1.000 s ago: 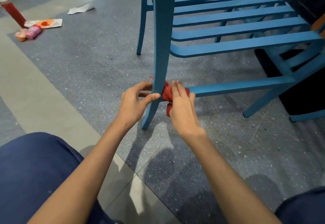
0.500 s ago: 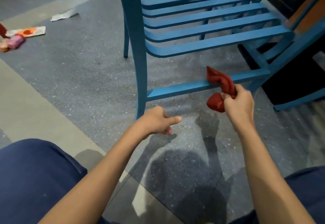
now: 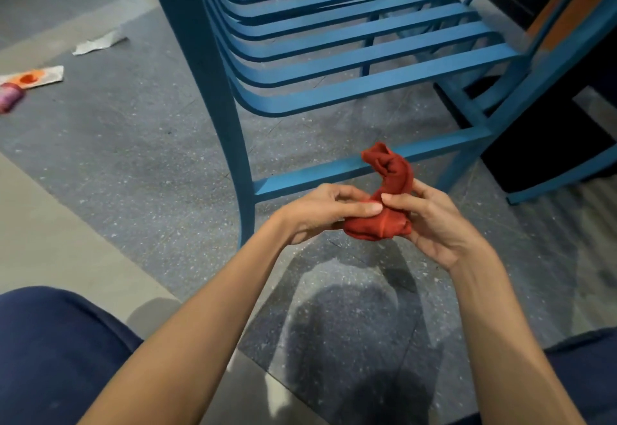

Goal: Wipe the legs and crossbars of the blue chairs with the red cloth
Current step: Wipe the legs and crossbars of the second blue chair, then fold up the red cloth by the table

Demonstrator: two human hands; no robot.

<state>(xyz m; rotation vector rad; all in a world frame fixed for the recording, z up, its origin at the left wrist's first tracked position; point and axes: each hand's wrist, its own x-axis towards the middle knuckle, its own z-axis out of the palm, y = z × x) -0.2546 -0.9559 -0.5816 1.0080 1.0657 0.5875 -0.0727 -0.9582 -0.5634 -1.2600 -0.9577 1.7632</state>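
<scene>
The blue chair (image 3: 334,57) stood ahead of me, its near leg (image 3: 233,144) at left and the lower crossbar (image 3: 334,174) running right from it. I held the red cloth (image 3: 384,214) bunched in front of that crossbar, apparently clear of it, left hand (image 3: 320,211) and right hand (image 3: 430,221) both pinching it. I judged this a regrip between strokes; next, press the refolded cloth onto the crossbar.

Dim, soft light; blurry shadows on floor (image 3: 133,164); edges bend.
</scene>
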